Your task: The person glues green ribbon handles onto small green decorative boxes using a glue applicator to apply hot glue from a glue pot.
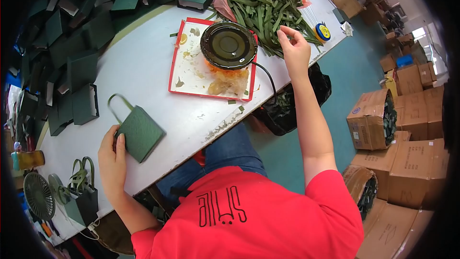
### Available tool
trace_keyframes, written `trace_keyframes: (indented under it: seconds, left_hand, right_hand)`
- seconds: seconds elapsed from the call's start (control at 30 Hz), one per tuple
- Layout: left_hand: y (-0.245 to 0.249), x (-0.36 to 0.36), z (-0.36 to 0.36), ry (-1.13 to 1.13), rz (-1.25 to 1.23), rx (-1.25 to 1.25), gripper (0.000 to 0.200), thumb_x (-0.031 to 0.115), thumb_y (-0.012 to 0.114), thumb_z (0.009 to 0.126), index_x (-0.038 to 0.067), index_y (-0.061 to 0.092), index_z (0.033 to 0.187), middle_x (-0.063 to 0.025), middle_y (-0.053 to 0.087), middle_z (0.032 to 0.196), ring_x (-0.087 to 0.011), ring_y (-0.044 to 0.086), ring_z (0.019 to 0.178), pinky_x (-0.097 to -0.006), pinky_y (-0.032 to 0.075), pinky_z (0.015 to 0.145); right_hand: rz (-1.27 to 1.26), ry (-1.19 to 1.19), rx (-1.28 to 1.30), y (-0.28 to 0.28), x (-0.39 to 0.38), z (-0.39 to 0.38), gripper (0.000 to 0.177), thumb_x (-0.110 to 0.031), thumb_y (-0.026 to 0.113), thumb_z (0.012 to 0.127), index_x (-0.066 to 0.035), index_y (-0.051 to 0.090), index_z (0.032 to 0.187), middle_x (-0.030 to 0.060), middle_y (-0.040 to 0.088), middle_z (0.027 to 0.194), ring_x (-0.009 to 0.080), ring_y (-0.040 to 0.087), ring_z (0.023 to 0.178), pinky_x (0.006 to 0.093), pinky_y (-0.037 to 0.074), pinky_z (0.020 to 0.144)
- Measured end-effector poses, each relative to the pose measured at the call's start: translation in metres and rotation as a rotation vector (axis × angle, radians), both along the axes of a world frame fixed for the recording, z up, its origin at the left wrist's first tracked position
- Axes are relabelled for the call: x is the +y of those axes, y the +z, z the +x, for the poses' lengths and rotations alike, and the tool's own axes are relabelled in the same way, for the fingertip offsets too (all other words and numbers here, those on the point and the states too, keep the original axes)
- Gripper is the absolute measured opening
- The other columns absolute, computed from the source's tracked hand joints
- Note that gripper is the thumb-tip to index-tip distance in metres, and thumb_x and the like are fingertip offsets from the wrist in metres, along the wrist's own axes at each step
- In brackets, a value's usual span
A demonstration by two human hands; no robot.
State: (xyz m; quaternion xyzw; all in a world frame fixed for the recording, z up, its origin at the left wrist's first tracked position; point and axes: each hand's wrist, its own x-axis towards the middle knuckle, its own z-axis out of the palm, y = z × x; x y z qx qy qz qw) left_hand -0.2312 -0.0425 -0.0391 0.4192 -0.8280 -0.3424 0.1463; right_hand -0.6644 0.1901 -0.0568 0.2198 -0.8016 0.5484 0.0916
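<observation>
My left hand (114, 156) grips the lower left edge of a small dark green box (142, 134), thumb on its face. A green ribbon loop (115, 107) rises from the box's top. Out to the right, my right hand (294, 52) is raised beside a heap of green ribbon strips (262, 2); its thumb and fingertips come together, and whatever may be between them is too small to make out. Between my hands stands a round black heating pot (228, 43) with a dark, shiny inside. Amber residue cakes the red-rimmed white tray (191, 74) beneath it.
Dark green boxes (84, 67) pile up at the left and back. A pink plastic bag (222, 1) surrounds the ribbons. The pot's black cord (271, 79) crosses the table's front edge. A yellow-and-blue round container (323, 32), a small fan (39, 195) and cardboard cartons (412, 172) stand around.
</observation>
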Motion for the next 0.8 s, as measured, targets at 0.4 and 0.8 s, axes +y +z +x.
trace_keyframes:
  seconds: [0.4,0.8]
  left_hand:
    - [0.016,0.002,-0.006,-0.272,-0.424,0.314,0.033,0.004,0.075,0.069,0.006,0.042,0.065,-0.0223,0.043,0.152,-0.0432,0.031,0.146,-0.0545,0.022,0.117]
    - [0.024,0.027,-0.042,-0.475,-0.363,0.018,0.053,0.012,0.086,0.059,0.008,0.065,0.107,-0.0221,0.036,0.156,-0.0433,0.038,0.137,-0.0477,0.03,0.114]
  right_hand:
    - [-0.04,-0.017,-0.088,-0.013,-0.037,-0.034,0.023,-0.023,0.073,0.092,-0.003,0.073,0.103,0.0079,0.071,0.103,0.0103,0.061,0.083,0.0258,0.048,0.076]
    - [-0.551,0.441,-0.148,0.077,0.023,0.051,0.017,-0.008,0.054,0.104,0.002,0.053,0.117,0.01,0.064,0.091,0.0111,0.057,0.07,0.0278,0.052,0.069]
